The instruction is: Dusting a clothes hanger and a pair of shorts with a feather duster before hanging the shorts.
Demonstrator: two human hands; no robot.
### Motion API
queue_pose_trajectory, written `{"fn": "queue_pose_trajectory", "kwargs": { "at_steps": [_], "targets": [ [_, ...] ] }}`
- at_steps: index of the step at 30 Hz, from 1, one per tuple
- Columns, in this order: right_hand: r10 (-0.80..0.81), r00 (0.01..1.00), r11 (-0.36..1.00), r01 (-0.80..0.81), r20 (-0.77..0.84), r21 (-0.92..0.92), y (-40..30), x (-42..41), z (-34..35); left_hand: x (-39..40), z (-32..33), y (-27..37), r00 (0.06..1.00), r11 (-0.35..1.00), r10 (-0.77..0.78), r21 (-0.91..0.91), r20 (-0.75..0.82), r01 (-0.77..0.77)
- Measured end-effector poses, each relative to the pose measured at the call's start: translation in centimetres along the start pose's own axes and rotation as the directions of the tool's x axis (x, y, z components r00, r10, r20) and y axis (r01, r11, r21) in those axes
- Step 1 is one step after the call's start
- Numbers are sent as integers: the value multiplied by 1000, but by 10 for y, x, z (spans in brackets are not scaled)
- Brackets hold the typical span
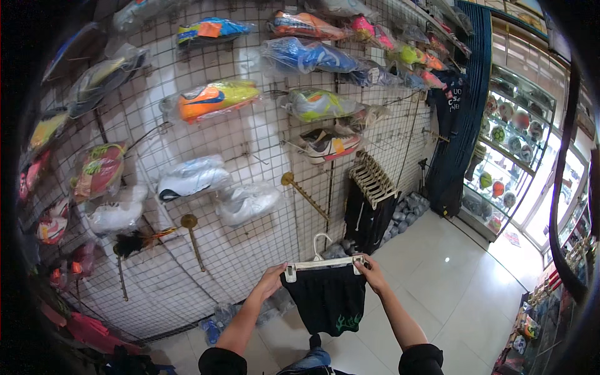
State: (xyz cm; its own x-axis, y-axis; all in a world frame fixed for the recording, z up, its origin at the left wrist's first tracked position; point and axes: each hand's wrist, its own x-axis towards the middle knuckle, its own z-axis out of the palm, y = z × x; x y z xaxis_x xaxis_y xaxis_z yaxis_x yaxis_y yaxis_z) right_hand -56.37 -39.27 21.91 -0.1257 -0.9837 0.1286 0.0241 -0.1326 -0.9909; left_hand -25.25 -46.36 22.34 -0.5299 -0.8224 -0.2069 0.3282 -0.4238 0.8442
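A pair of black shorts [323, 293] with a green flame print near one lower corner hangs in front of me, held up by both hands. Its waistband is at the clips of a white plastic clip hanger [302, 265], whose hook points up and away from me. My left hand [273, 278] grips the corner at the left clip. At the right clip, my right hand [373, 275] holds the other end, thumb on the near side. The fingers behind the fabric are hidden.
Ahead stands a wire grid wall [262, 150] with plastic-wrapped shoes [218, 101] and bare brass display arms [307, 194]. More black garments on hangers [370, 206] hang right of centre. A lit glass cabinet of balls [511, 136] is at the right, above the tiled floor [440, 276].
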Motion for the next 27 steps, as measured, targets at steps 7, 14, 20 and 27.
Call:
{"fn": "queue_pose_trajectory", "kwargs": {
  "at_steps": [7, 14, 20, 27],
  "targets": [
    [26, 999, 999, -25, 32, -40, 24, 80, -34, 69, -6, 5, 999, 995, -48, 88, -13, 49],
    [9, 995, 1000, -11, 97, 14, 66, 158, -56, 150, -42, -22, 999, 990, 6, 144, -37, -1],
    [30, 993, 995, -41, 117, 96, 123, 208, -77, 185, -43, -38, 971, 955, 68, 298, -230, 4],
    [156, 958, 961, -203, 242, 185, 124, 279, -68, 207, -36, -35, 811, 917, 236, 400, -535, -3]
  ]
}}
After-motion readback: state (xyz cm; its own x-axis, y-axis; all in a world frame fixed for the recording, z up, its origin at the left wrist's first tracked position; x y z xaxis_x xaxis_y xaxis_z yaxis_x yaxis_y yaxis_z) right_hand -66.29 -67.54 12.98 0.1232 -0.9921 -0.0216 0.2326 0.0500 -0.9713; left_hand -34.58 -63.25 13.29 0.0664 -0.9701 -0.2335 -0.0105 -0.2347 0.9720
